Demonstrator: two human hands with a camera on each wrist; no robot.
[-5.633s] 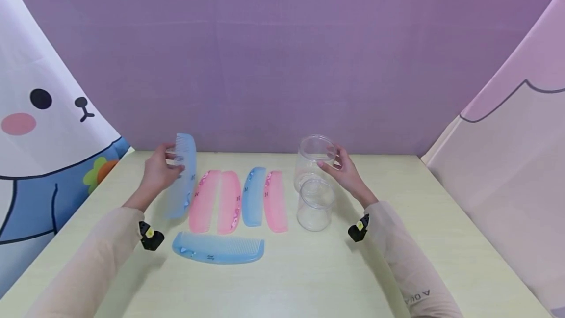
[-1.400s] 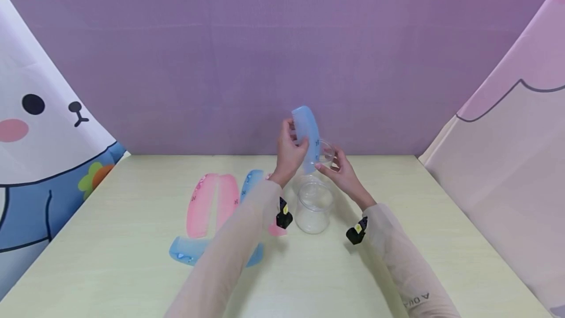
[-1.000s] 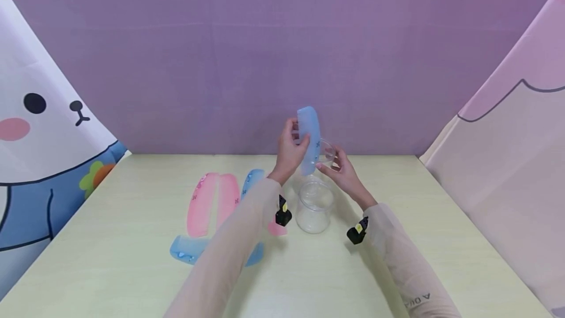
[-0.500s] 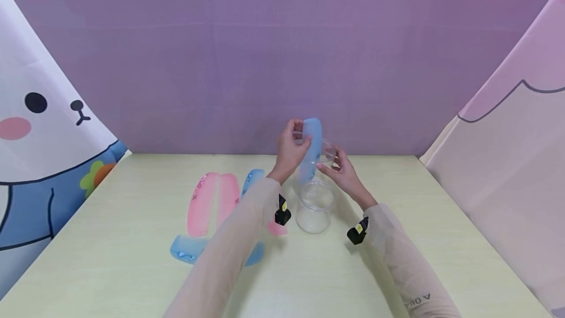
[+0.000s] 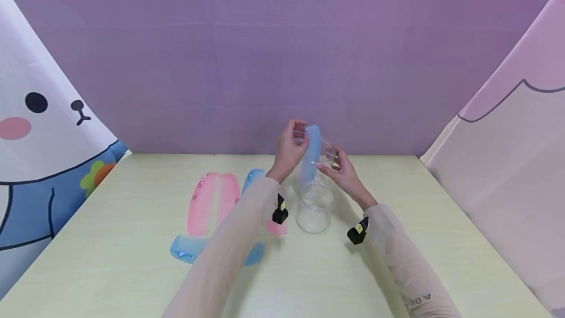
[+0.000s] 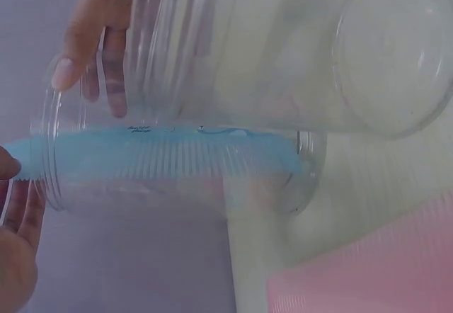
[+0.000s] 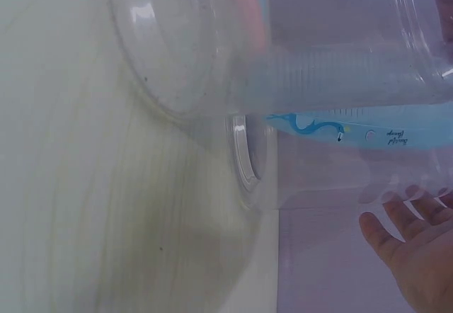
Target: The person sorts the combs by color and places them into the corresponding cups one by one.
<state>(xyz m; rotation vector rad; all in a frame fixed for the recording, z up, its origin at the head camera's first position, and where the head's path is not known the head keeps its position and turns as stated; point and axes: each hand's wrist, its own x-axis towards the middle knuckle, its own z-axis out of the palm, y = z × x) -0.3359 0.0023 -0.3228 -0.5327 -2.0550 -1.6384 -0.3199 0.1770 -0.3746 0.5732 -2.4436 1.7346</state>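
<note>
blue comb [image 5: 310, 153] nearly down inside far clear jar [image 5: 324, 153], pinched by left hand [image 5: 290, 151]; right hand [image 5: 343, 173] cupping jar; five combs left on counter [image 5: 397, 259].

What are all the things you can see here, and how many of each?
Blue comb: one, light blue, standing upright inside the far jar, its top pinched by the left hand.
Other blue combs: two, light blue, flat on the table; one at the near left, one in the row, both partly hidden by the left arm.
Pink combs: three, pink, flat on the table; two side by side, a third mostly hidden under the left arm.
Clear jars: two, see-through; far jar by the wall, near jar in front of it.
Table: one, pale yellow.
Backdrop: purple wall, cartoon bear cloth at left.
Left hand: pinches the comb.
Right hand: steadies the far jar.
</note>
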